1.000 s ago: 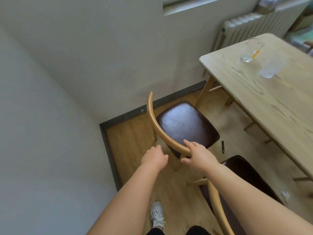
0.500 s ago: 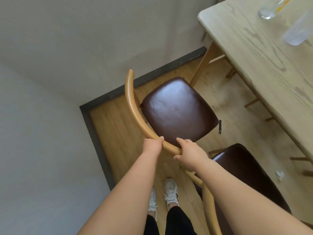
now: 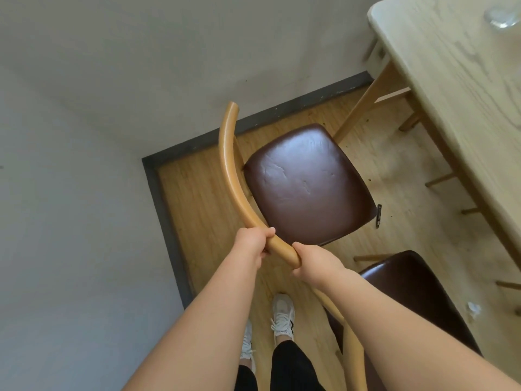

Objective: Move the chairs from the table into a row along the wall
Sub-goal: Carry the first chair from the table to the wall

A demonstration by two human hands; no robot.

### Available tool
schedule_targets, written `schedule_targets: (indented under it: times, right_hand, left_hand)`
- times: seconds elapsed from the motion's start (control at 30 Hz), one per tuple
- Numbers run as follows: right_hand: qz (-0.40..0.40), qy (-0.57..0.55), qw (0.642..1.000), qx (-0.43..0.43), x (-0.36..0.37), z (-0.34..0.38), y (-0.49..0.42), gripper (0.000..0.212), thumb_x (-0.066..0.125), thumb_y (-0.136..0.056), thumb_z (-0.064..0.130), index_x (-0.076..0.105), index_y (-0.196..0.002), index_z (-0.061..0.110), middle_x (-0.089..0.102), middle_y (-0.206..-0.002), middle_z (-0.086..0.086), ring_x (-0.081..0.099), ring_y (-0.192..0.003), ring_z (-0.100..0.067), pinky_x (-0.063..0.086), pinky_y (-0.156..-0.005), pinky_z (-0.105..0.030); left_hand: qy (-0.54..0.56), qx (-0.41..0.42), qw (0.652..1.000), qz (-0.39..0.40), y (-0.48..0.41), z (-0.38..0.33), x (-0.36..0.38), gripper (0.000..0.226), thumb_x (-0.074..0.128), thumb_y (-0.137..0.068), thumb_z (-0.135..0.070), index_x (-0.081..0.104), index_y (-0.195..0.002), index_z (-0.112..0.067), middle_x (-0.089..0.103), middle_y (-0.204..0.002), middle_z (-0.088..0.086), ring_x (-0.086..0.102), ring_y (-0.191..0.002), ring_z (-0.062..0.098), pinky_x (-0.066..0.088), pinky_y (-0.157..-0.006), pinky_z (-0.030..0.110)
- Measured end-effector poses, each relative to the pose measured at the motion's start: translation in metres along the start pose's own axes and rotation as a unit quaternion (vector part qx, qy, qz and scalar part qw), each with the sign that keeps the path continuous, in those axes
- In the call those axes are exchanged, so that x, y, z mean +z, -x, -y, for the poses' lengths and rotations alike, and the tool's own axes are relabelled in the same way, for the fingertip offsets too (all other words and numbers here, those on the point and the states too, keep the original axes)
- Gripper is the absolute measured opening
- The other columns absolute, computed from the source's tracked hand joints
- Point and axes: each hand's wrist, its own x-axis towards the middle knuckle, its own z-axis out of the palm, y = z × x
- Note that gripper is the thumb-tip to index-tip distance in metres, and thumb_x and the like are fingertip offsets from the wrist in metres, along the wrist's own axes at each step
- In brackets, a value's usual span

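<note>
A wooden chair point(image 3: 307, 182) with a dark brown padded seat and a curved light-wood backrest stands in the room's corner, close to both walls. My left hand point(image 3: 252, 242) and my right hand point(image 3: 313, 261) both grip the near end of its backrest rail, side by side. A second chair point(image 3: 417, 289) of the same kind stands at the lower right, partly hidden behind my right forearm. The light wooden table point(image 3: 456, 88) fills the upper right.
Grey walls point(image 3: 84, 193) with a dark skirting board close the corner on the left and far side. A small dark object point(image 3: 378, 215) lies on the wooden floor by the seat. A clear glass point(image 3: 500, 15) stands on the table. My feet are below the chair.
Both hands have closed fully round the backrest rail. The view has tilted further down, and the chair now appears nearer and more from above.
</note>
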Motion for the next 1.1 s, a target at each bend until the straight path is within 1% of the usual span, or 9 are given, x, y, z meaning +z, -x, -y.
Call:
schedule_targets:
  times: [0.17,0.23,0.3,0.37,0.57,0.67,0.83,0.97,1.1]
  right_hand:
    - [0.03,0.009,0.999,-0.028,0.012,0.034,-0.002,0.028,0.07,-0.077,0.032,0.051,-0.094,0.019,0.06,-0.089,0.0,0.058,-0.08,-0.022,0.047,-0.067,-0.034]
    - [0.038,0.008,0.999,-0.035,0.021,0.051,-0.001,0.036,0.073,-0.076,0.039,0.048,-0.09,0.018,0.058,-0.087,0.001,0.056,-0.079,-0.022,0.044,-0.066,-0.034]
    - [0.041,0.005,0.998,-0.043,0.03,0.069,-0.003,0.041,0.075,-0.074,0.044,0.044,-0.087,0.019,0.055,-0.084,0.002,0.053,-0.077,-0.021,0.041,-0.064,-0.033]
    - [0.043,0.017,0.997,-0.056,0.041,0.091,-0.004,0.044,0.074,-0.073,0.048,0.043,-0.085,0.02,0.053,-0.081,0.004,0.053,-0.076,-0.021,0.039,-0.062,-0.033]
    - [0.034,0.089,0.992,-0.086,0.077,0.16,-0.006,0.048,0.068,-0.073,0.06,0.041,-0.087,0.023,0.053,-0.081,0.006,0.053,-0.075,-0.021,0.039,-0.061,-0.033]
    - [0.034,0.107,0.989,-0.096,0.097,0.196,-0.005,0.049,0.068,-0.073,0.06,0.041,-0.088,0.023,0.054,-0.082,0.006,0.053,-0.074,-0.022,0.04,-0.062,-0.033]
    - [0.089,0.055,0.988,-0.11,0.127,0.251,-0.001,0.05,0.076,-0.073,0.038,0.049,-0.11,0.018,0.057,-0.092,0.002,0.057,-0.082,-0.022,0.046,-0.067,-0.034]
    - [0.129,0.014,0.984,-0.119,0.154,0.286,0.004,0.054,0.075,-0.075,0.024,0.046,-0.119,0.018,0.061,-0.102,-0.004,0.059,-0.085,-0.023,0.05,-0.071,-0.035]
    - [0.116,0.0,0.987,-0.115,0.173,0.303,0.008,0.05,0.07,-0.079,0.02,0.046,-0.122,0.016,0.063,-0.104,-0.006,0.059,-0.086,-0.024,0.049,-0.071,-0.035]
  left_hand:
    - [-0.011,0.013,1.0,-0.012,0.0,0.002,-0.038,0.044,0.071,-0.085,-0.007,0.054,-0.124,0.004,0.065,-0.115,0.019,0.065,-0.099,0.033,0.057,-0.085,0.043]
    - [-0.013,0.013,1.0,-0.018,0.001,0.004,-0.058,0.044,0.071,-0.086,-0.009,0.054,-0.125,0.002,0.065,-0.116,0.018,0.066,-0.099,0.032,0.057,-0.077,0.038]
    - [-0.018,0.009,0.999,-0.026,0.001,0.007,-0.08,0.043,0.071,-0.086,-0.013,0.055,-0.124,-0.001,0.067,-0.115,0.015,0.068,-0.096,0.031,0.053,-0.062,0.03]
    - [-0.008,0.01,0.999,-0.033,0.001,0.01,-0.106,0.044,0.071,-0.087,-0.014,0.055,-0.125,-0.002,0.067,-0.115,0.014,0.068,-0.095,0.03,0.051,-0.058,0.028]
    - [0.015,0.019,0.998,-0.065,-0.007,0.028,-0.186,0.05,0.074,-0.084,-0.017,0.054,-0.127,-0.003,0.067,-0.113,0.013,0.067,-0.086,0.026,0.057,-0.089,0.042]
    - [0.026,0.032,0.995,-0.088,-0.009,0.035,-0.223,0.049,0.075,-0.083,-0.018,0.055,-0.125,-0.004,0.067,-0.112,0.012,0.068,-0.092,0.028,0.055,-0.092,0.046]
    - [0.034,0.068,0.987,-0.139,-0.014,0.049,-0.281,0.038,0.071,-0.085,-0.014,0.059,-0.119,-0.001,0.067,-0.108,0.014,0.066,-0.098,0.031,0.054,-0.092,0.047]
    - [0.038,0.068,0.982,-0.172,-0.017,0.063,-0.317,0.037,0.065,-0.09,-0.016,0.055,-0.123,-0.003,0.064,-0.116,0.015,0.063,-0.105,0.033,0.051,-0.097,0.05]
    - [0.071,0.069,0.982,-0.162,-0.016,0.073,-0.337,0.036,0.054,-0.096,-0.009,0.05,-0.131,-0.004,0.06,-0.122,0.015,0.059,-0.112,0.033,0.046,-0.103,0.05]
